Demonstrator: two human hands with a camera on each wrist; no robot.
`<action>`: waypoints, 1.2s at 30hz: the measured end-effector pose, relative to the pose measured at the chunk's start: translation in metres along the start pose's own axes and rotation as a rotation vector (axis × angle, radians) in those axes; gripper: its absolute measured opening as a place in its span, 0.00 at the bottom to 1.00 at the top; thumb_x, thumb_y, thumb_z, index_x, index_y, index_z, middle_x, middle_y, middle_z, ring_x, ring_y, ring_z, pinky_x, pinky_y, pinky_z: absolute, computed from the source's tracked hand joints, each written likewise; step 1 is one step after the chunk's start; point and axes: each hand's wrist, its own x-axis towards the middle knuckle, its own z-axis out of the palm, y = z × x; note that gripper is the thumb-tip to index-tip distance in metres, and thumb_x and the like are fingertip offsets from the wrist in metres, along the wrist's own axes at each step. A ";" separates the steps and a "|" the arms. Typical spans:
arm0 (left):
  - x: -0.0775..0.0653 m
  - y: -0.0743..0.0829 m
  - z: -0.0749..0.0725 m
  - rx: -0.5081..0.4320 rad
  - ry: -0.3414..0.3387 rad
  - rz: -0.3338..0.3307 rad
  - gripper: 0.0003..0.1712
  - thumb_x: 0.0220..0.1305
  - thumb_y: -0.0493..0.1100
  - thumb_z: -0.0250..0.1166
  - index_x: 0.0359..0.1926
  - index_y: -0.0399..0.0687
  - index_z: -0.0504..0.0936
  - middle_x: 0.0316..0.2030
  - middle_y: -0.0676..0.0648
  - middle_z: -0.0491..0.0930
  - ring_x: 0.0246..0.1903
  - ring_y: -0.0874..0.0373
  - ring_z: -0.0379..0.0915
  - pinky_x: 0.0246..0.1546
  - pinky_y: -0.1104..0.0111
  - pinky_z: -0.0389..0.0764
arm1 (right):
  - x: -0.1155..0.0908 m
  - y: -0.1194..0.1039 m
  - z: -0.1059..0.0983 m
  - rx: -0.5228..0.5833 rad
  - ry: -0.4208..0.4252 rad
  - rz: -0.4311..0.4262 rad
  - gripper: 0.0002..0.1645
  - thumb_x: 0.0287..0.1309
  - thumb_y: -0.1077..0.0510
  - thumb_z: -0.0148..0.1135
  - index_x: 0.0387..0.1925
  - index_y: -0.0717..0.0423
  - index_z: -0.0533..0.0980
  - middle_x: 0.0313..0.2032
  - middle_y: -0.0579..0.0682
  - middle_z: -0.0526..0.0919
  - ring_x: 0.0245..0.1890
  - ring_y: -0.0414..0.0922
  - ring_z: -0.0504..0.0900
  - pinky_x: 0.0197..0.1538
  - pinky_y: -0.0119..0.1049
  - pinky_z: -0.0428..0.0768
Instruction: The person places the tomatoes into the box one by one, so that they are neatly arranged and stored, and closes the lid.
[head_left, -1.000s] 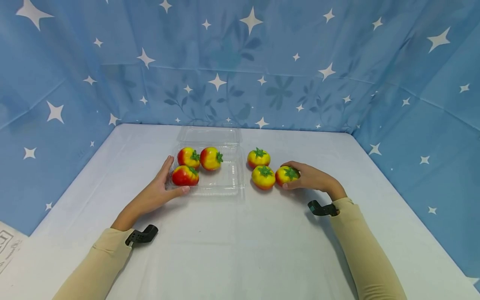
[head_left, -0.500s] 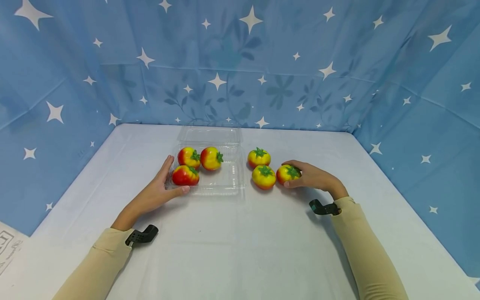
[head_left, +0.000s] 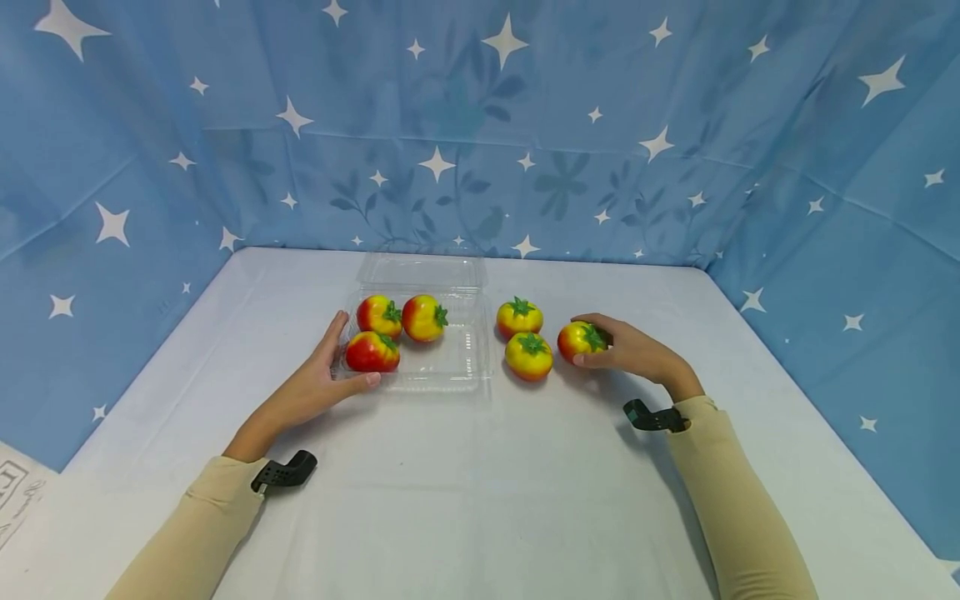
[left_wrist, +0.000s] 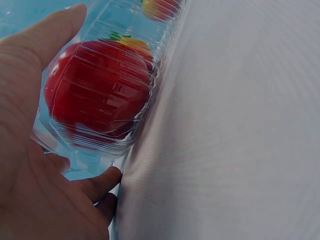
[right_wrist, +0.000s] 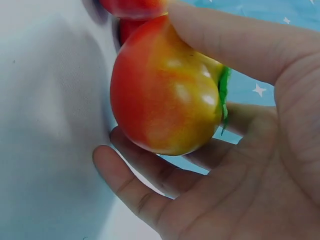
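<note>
My right hand [head_left: 630, 354] grips a red-and-yellow tomato [head_left: 581, 342] with a green leafy top, thumb on the near side and fingers on the far side. The right wrist view shows this tomato [right_wrist: 165, 90] tilted, its leafy top turned toward the palm. My left hand [head_left: 307, 387] rests at the near left corner of a clear plastic box [head_left: 450, 358], thumb along the front and fingers along the left side. Three tomatoes lie in the box's left and middle part, one red tomato [head_left: 372, 352] nearest my thumb. In the left wrist view, that red tomato [left_wrist: 100, 87] shows through the ribbed wall.
Two more tomatoes stand on the white table [head_left: 450, 500] between the box and my right hand: a far tomato [head_left: 519, 317] and a near tomato [head_left: 528, 357]. The box's clear lid [head_left: 422, 271] lies folded back behind it. A blue starry curtain [head_left: 480, 125] surrounds the table.
The tomato in my right hand has shifted slightly right and back, tilting its leafy top to the right, and a gap from the near tomato has opened. My left hand stays put.
</note>
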 end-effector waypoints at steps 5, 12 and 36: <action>0.000 0.000 0.001 -0.004 0.005 -0.026 0.71 0.68 0.63 0.73 0.87 0.57 0.27 0.86 0.41 0.32 0.81 0.29 0.43 0.73 0.29 0.54 | -0.001 -0.002 -0.001 0.030 0.040 0.016 0.48 0.67 0.41 0.71 0.78 0.57 0.64 0.71 0.63 0.70 0.69 0.62 0.67 0.72 0.67 0.68; 0.001 -0.002 0.000 -0.001 0.001 -0.006 0.71 0.68 0.62 0.72 0.87 0.53 0.27 0.86 0.41 0.31 0.81 0.29 0.40 0.74 0.31 0.51 | -0.001 -0.005 -0.005 0.108 0.095 0.042 0.50 0.68 0.41 0.70 0.79 0.57 0.59 0.70 0.65 0.70 0.70 0.65 0.67 0.72 0.68 0.67; 0.002 -0.003 0.001 0.017 0.001 -0.003 0.70 0.70 0.64 0.70 0.87 0.51 0.27 0.86 0.42 0.31 0.83 0.33 0.35 0.76 0.32 0.48 | -0.002 -0.036 0.004 0.145 0.205 -0.050 0.44 0.72 0.42 0.67 0.79 0.59 0.65 0.67 0.61 0.76 0.62 0.60 0.77 0.64 0.56 0.79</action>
